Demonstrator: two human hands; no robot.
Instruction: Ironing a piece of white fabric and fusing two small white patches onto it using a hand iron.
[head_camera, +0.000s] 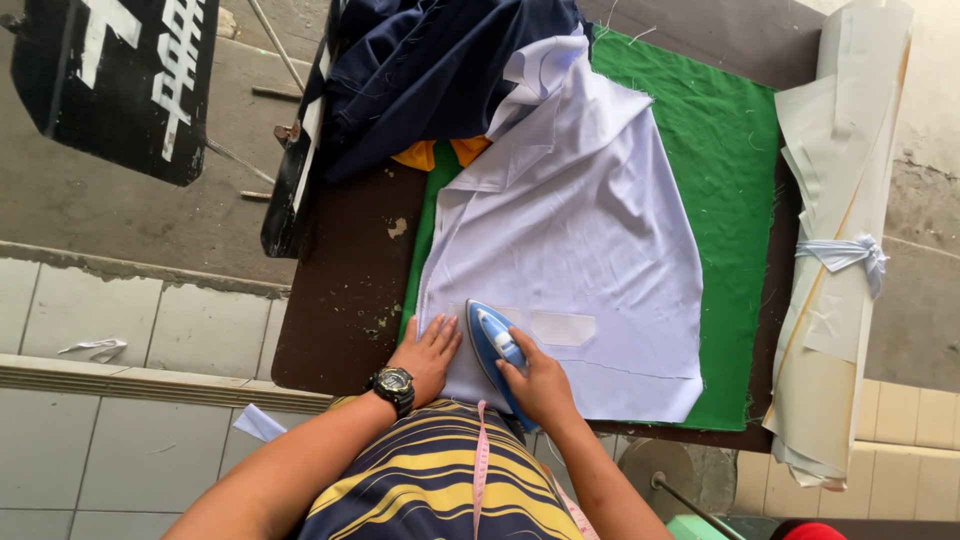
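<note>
A pale lilac shirt piece (590, 230) lies spread on a green cloth (730, 180) that covers a dark brown table (340, 290). My right hand (540, 385) grips the handle of a blue and white iron (490, 340), which rests flat on the shirt's near edge. My left hand (428, 352), with a black wristwatch on its wrist, lies flat with fingers spread on the fabric just left of the iron. A small rectangular pocket patch (563, 328) sits on the shirt to the right of the iron.
A heap of navy fabric (430, 70) with a bit of orange cloth (430, 153) sits at the table's far left. Rolled pale paper sheets (840, 220) tied with a cloth strip lie along the right edge. A pink measuring tape (481, 470) hangs over my striped shirt. Tiled floor lies to the left.
</note>
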